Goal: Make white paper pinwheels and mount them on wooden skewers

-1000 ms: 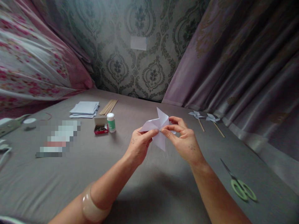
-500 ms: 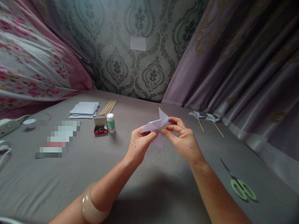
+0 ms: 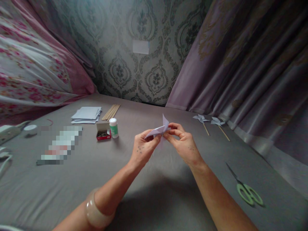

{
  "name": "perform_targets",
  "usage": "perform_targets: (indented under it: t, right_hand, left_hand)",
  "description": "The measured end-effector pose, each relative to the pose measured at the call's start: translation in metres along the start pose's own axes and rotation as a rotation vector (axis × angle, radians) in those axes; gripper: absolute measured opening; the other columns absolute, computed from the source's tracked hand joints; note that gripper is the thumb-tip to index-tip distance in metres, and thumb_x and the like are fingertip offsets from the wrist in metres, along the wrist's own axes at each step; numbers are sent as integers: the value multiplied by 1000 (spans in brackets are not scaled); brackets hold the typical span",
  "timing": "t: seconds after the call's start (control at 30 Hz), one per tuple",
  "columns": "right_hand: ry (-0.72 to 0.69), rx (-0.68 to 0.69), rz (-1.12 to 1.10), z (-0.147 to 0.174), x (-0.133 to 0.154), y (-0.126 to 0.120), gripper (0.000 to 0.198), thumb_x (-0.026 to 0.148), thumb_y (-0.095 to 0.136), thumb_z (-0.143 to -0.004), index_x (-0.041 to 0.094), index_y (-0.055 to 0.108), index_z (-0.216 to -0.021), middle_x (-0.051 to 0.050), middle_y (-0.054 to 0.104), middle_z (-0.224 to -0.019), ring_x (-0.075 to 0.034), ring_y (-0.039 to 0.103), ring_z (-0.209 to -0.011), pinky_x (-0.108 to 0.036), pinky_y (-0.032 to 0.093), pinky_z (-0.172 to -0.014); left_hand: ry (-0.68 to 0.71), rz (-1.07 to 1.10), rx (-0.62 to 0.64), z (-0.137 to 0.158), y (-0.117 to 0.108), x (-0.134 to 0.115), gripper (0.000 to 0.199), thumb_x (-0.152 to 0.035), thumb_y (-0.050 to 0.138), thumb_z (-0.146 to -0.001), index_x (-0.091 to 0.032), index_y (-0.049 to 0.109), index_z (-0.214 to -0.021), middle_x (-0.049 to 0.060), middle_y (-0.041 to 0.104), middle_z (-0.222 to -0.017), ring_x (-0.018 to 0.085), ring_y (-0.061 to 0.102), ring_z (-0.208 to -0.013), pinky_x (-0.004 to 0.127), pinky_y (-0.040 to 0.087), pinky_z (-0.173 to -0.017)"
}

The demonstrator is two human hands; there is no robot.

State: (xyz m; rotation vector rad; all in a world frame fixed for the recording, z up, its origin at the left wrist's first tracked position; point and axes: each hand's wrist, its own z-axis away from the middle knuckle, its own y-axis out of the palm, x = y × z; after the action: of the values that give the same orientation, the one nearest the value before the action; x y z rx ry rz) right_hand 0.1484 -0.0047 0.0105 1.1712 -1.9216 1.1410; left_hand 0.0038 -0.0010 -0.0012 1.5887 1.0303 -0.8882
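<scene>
We see a white paper pinwheel point(image 3: 157, 130) held above the grey sheet point(image 3: 60, 192): the left hand point(image 3: 143, 147) grips it near the centre, thumb foremost; the right hand point(image 3: 184, 146) pinches its centre narrowly; green-handled scissors point(image 3: 241, 184) lie at right

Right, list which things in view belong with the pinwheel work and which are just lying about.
Likely belonging:
paper pinwheel, in left hand and right hand
two pinwheels on sticks
loose wooden sticks
paper stack
red box of small pieces
scissors
bottle, perhaps

Likely just lying about:
power strip
white cable
</scene>
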Motion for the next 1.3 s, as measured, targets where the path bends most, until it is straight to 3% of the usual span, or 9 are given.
perform_targets:
  t: [1.3]
  right_hand:
    - [54,26,-122,-1,-12,8,34,55,70,-71,21,73,-74,-4,58,-96,-18,58,-98,-35,43,-95]
  left_hand:
    - [15,-122,-36,-1,-2,4,13,-25,76,-60,-16,75,-69,1,66,-62,11,52,-56,22,40,-55]
